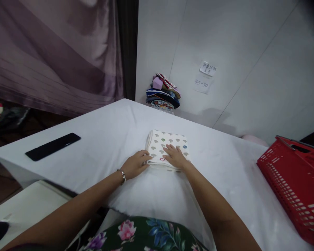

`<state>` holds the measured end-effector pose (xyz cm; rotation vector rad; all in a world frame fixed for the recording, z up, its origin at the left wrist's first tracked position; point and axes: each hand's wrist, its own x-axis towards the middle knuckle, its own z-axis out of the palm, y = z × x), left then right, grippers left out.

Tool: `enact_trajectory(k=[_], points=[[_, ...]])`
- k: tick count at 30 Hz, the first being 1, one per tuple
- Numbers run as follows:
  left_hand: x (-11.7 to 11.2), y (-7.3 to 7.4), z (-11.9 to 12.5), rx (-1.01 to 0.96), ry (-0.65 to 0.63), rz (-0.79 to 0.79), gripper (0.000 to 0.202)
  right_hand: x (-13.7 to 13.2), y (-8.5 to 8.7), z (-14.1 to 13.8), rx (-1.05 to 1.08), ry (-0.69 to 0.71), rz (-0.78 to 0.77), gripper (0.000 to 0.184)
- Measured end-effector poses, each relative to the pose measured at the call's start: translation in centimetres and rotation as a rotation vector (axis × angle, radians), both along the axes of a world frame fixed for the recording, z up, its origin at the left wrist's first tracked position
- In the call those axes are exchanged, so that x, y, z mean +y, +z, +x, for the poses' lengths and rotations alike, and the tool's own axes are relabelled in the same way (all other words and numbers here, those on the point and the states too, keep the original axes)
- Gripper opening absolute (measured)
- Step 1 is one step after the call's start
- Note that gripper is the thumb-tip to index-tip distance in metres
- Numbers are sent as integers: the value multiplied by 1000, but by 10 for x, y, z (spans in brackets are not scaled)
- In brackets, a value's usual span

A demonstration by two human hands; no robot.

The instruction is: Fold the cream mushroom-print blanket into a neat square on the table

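1. Head view, progress: your patterned cloth (158,148) lies on the white tabletop (104,139) in front of you, folded into a small, layered block. The folding looks mostly done, as a judgement; the layers along the near side look slightly uneven, with a lower one peeking out.
2. Head view, hands: your right hand (176,157) lies flat on the cloth, fingers spread. Your left hand (136,164) touches its left near corner, fingers bent; you cannot tell from here whether they pinch a layer.
3. Head view, edges and room: to your left, tabletop stretches between the cloth and the dark phone (53,146). The stacked clothes (163,96) stand beyond the cloth, against the wall (240,69). The red basket (290,188) bounds your right side, well apart from the cloth.
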<state>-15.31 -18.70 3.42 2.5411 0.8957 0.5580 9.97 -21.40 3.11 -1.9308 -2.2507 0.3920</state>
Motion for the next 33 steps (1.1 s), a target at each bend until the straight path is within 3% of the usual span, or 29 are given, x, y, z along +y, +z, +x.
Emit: enact_trajectory(k=[4, 8, 12, 17, 21, 26, 30, 33], points=[[11, 8, 4, 100, -57, 46, 34, 1, 2, -1, 28, -3, -17, 54], [21, 15, 6, 71, -66, 57, 35, -1, 9, 3, 141, -20, -78, 57], [26, 6, 4, 81, -45, 74, 37, -11, 17, 7, 216, 26, -62, 61], [22, -4, 2, 142, -21, 48, 39, -29, 22, 5, 136, 186, 39, 65], [19, -3, 0, 151, 4, 33, 38, -46, 16, 13, 22, 284, 143, 60], [14, -5, -4, 145, -26, 53, 37, -64, -4, 33, -92, 219, 222, 49], [5, 11, 4, 97, -43, 157, 32, -70, -9, 32, -124, 191, 233, 50], [5, 29, 24, 14, -53, 249, 35, -71, 2, 26, -88, 161, 177, 57]])
